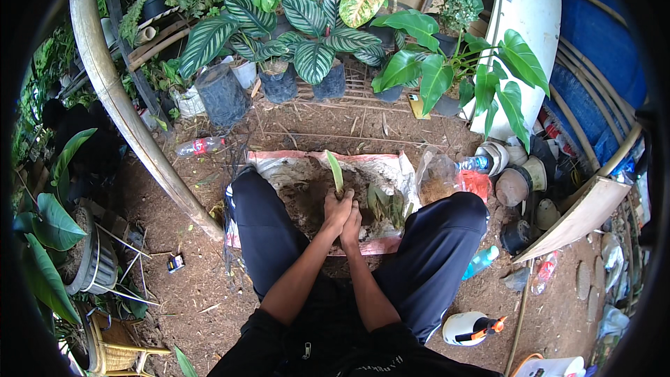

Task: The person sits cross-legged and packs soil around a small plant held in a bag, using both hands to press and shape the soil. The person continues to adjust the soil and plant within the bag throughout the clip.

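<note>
A single upright green leaf with pale edges (335, 170), like a snake plant cutting, rises from between my hands. My left hand (336, 211) is closed round its lower end. Pressed against it, my right hand (352, 225) is closed at the same spot; the fingers and the leaf's base are partly hidden. Both hands are over an opened-out white sack with pink edges (384, 162), spread between my knees. Dark loose soil (296, 204) lies on the sack. To the right of my hands, several short mottled leaves (385, 204) rest on it.
Potted striped-leaf plants (317, 56) line the far side. A bamboo pole (115, 91) slants along the left. Near my right knee are a clear plastic bag (434, 174), stacked pots (513, 185) and a blue-green bottle (480, 263). A white spray bottle (466, 328) stands lower right.
</note>
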Action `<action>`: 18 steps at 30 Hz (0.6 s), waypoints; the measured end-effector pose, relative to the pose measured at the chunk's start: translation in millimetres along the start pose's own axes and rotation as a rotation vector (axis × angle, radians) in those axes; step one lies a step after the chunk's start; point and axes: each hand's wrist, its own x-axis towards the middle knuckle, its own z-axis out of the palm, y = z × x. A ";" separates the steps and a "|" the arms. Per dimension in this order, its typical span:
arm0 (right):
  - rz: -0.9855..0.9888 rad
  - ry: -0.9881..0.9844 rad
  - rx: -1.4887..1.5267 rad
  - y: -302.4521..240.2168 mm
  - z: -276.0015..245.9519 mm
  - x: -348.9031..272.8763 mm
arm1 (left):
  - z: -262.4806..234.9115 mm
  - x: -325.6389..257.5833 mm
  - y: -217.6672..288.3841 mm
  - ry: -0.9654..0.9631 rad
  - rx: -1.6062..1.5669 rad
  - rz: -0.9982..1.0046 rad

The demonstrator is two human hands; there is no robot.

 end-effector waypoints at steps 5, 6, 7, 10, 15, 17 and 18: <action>0.003 0.029 0.001 0.4 2.2 0.3 | -0.6 -1.8 2.8 -0.027 0.026 -0.029; -0.011 0.020 0.014 1.0 2.4 0.5 | -0.7 -2.2 3.4 -0.037 0.006 -0.023; -0.011 0.022 0.014 1.5 2.5 0.3 | -0.9 -2.5 3.8 -0.036 0.012 -0.023; -0.020 0.044 0.022 0.9 3.9 -0.2 | -0.5 -2.6 4.0 -0.035 0.004 -0.030; 0.037 0.005 0.003 -7.1 0.6 -2.6 | -0.5 -2.9 3.8 -0.020 0.049 -0.016; 0.005 0.008 -0.003 -8.8 1.1 -3.2 | -0.8 -3.5 5.3 -0.010 0.081 -0.032; 0.004 0.015 0.001 -9.0 1.6 -3.2 | -0.9 -4.1 6.7 -0.020 0.054 -0.028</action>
